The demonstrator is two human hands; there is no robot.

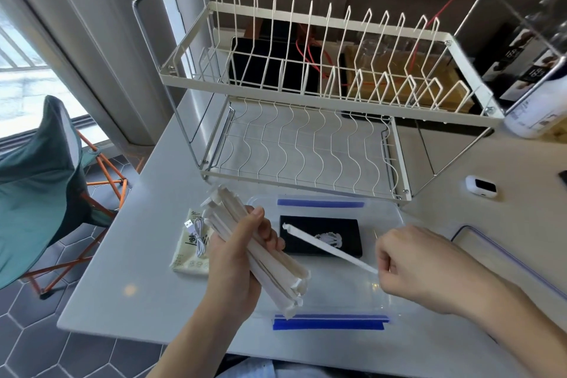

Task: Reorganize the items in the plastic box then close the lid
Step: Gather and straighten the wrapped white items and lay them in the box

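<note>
Here, two hands are working over a clear plastic box (395, 298) on the table (147, 285).
The left hand (236, 258) is gripping a bundle of wrapped chopsticks (260, 255); the right hand's (426, 267) grip is pinching a single wrapped stick (328, 247) above the black case (340, 233) inside the box.

White table (138, 294): dish rack (306, 144), plastic box (325, 321), perhaps a lid (503, 258).

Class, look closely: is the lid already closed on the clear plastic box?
No. The clear plastic box is open, with the black case lying inside it, and the lid lies on the table to its right.
</note>
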